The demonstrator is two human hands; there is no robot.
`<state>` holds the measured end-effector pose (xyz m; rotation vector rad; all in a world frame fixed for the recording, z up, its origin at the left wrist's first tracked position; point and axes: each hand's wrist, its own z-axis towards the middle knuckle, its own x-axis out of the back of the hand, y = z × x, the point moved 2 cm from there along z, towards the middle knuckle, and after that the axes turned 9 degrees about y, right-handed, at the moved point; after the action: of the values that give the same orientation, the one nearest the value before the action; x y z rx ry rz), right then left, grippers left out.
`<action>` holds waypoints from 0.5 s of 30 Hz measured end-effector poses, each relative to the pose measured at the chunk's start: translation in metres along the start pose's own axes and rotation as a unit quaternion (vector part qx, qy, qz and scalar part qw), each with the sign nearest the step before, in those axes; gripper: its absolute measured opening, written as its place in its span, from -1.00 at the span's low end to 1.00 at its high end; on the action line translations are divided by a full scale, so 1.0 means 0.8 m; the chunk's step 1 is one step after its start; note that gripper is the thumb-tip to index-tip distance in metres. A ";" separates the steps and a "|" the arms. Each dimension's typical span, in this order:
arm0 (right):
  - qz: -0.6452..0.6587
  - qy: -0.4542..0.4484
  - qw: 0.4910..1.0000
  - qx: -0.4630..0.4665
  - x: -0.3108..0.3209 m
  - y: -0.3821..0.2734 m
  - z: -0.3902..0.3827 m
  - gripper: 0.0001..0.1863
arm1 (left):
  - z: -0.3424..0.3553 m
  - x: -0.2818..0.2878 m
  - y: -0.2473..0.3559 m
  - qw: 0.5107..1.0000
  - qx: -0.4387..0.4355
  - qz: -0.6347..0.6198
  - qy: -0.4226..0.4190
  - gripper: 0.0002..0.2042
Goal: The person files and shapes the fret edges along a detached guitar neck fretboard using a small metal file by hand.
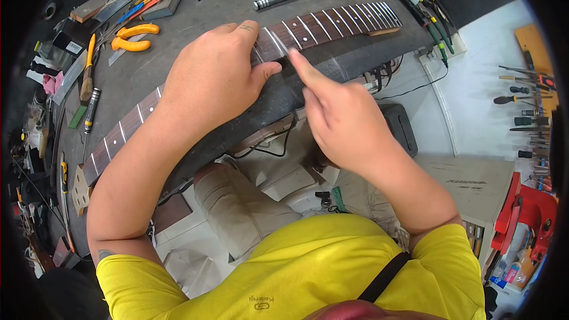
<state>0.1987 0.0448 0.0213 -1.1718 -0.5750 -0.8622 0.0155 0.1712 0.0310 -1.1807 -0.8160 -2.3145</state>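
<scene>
A yellow shirt [237, 272] bears small dark print. The right hand [349, 121] has its index finger out against the neck [314, 28], other fingers curled; I cannot tell whether they hold anything. The left hand [216, 71] is clamped over the neck, probably steadying it along the bench's [225, 6] near edge. Beyond lie pliers [133, 45] and a screwdriver [275, 0], likely for easy reach.

Grained wooden fretboard [299, 31], shiny metal frets [321, 26], matt workbench top [207, 18], smooth plastic plier handles [139, 29]
</scene>
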 end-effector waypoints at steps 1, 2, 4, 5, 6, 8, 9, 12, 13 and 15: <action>0.001 0.000 1.000 0.000 -0.003 -0.002 0.001 -0.33 | -0.001 0.001 -0.002 1.000 0.003 -0.005 0.004 -0.50; 0.002 0.008 1.000 0.002 -0.006 -0.003 0.002 -0.33 | -0.001 0.001 -0.002 1.000 0.003 -0.005 0.003 -0.50; 0.005 0.013 1.000 0.005 -0.008 -0.003 -0.009 -0.34 | -0.003 0.002 -0.003 1.000 0.011 0.003 0.002 -0.50; 0.023 0.019 1.000 -0.001 -0.004 0.001 -0.029 -0.35 | -0.003 0.001 -0.004 1.000 0.015 0.005 0.003 -0.50; 0.041 0.024 0.999 -0.007 -0.002 0.004 -0.038 -0.36 | -0.003 -0.001 -0.005 1.000 0.001 0.009 0.008 -0.51; 0.031 0.030 0.999 0.010 0.000 0.005 -0.029 -0.36 | -0.001 -0.003 -0.003 1.000 -0.019 0.008 0.012 -0.51; 0.022 0.035 0.999 0.027 0.000 0.005 -0.020 -0.36 | 0.000 -0.002 -0.004 1.000 -0.013 0.006 0.014 -0.51; -0.021 0.016 0.999 0.025 -0.009 0.005 0.013 -0.34 | 0.000 -0.001 -0.003 1.000 -0.009 -0.002 0.007 -0.51; -0.020 0.016 0.999 0.025 -0.009 0.005 0.010 -0.34 | -0.001 0.000 -0.005 1.000 -0.001 0.000 0.005 -0.51; -0.005 0.027 0.999 0.032 -0.005 0.003 -0.008 -0.33 | -0.004 0.000 -0.006 1.000 -0.005 -0.002 0.012 -0.51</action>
<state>0.1980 0.0400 0.0148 -1.0849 -0.5613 -0.8762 0.0110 0.1729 0.0282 -1.1555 -0.8001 -2.3338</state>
